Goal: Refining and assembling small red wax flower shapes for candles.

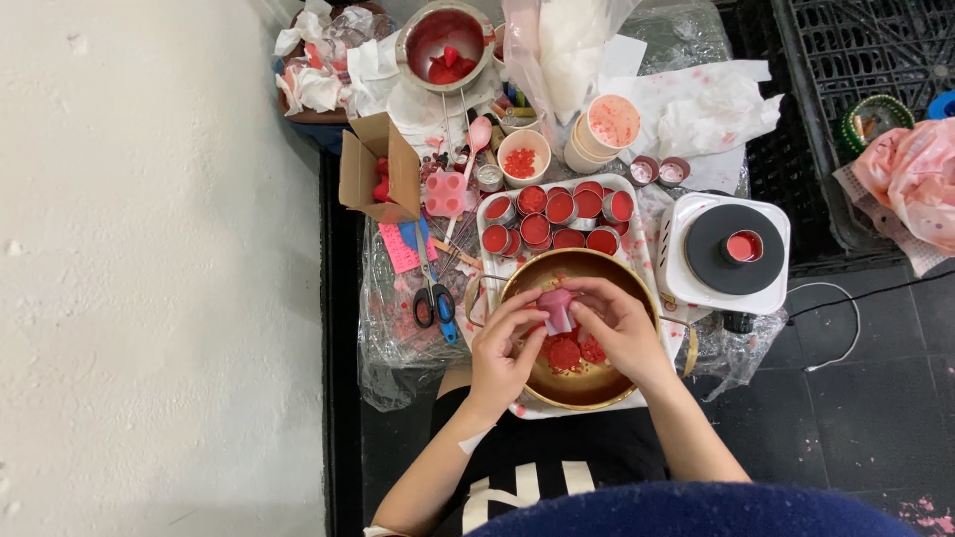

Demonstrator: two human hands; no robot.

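Over the brass bowl (pixel 597 383) at the worktop's near edge, left hand (pixel 502 348) and right hand (pixel 619 323) both pinch a pink mould (pixel 557 306). Red wax pieces (pixel 569 352) lie in the bowl beneath; tray of red-filled tins (pixel 557 214) just behind.

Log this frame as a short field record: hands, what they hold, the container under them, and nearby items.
left hand: grips the pink mould from its left side
right hand: grips the same mould from the right
pink mould: small, soft-looking, held over the bowl by both hands
gold bowl: holds round red wax pieces
white tray: behind the bowl, filled with small tins of red wax
hot plate: right of the tray, one small tin on it
scissors: left of the bowl, blue and black handles
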